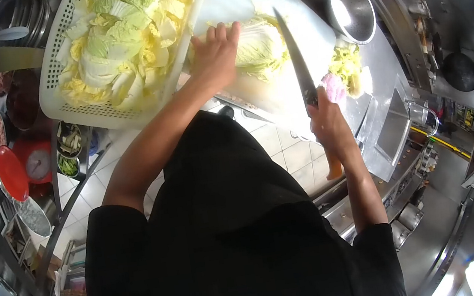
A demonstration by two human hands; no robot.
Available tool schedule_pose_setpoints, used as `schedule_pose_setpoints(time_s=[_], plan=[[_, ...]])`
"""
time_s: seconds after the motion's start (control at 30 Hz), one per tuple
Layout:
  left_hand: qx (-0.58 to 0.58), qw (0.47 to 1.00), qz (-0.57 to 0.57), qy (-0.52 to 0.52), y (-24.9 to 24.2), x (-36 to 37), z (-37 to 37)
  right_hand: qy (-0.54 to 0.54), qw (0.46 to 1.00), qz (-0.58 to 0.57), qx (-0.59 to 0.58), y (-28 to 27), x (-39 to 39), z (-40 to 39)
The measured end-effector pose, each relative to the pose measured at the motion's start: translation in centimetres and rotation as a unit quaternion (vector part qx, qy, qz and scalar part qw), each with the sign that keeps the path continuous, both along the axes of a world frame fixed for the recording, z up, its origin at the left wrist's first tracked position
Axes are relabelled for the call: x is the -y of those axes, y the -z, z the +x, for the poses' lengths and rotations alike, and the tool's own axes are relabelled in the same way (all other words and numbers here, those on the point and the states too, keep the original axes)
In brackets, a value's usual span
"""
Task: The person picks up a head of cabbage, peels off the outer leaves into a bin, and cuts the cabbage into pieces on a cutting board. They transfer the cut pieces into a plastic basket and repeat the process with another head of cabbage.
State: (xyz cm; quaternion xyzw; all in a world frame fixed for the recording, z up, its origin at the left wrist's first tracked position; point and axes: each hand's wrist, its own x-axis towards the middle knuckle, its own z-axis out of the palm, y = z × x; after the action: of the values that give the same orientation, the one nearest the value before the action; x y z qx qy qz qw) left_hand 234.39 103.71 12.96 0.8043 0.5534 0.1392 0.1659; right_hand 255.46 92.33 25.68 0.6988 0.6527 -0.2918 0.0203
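Observation:
A napa cabbage (258, 48) lies on its side on the white cutting board (310, 27). My left hand (217, 57) grips its left end, the fingers curled over the top. In my right hand (330, 123) is a large kitchen knife (295, 55), its orange-brown handle sticking out below the fist. The long blade points away from me, just right of the cabbage and seemingly apart from it. To the left, a white perforated basket (50, 96) holds a heap of loose cabbage leaves (117, 47).
Cabbage trimmings (348, 69) and a pinkish bundle (333, 87) lie right of the board. A metal bowl (352, 9) stands behind them. Further right is a sink (391, 133). At left are a red scale (36, 165) and food containers (70, 140).

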Motion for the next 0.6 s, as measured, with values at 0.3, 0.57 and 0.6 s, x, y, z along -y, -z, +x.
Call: schedule_pose_setpoints(time_s=[0.3,0.57,0.6], plan=[[-0.038,0.998,-0.045,0.01,-0.5,-0.8,0.2,0.022,0.999,0.023,-0.018,13.8,-5.8,-2.6],[0.063,0.994,0.089,-0.004,0.6,1.2,-1.4,0.053,0.995,-0.038,-0.075,5.8,1.9,0.6],[0.061,0.994,0.087,-0.004,0.8,1.3,-1.8,0.058,0.994,-0.027,-0.087,3.4,1.6,0.4]])
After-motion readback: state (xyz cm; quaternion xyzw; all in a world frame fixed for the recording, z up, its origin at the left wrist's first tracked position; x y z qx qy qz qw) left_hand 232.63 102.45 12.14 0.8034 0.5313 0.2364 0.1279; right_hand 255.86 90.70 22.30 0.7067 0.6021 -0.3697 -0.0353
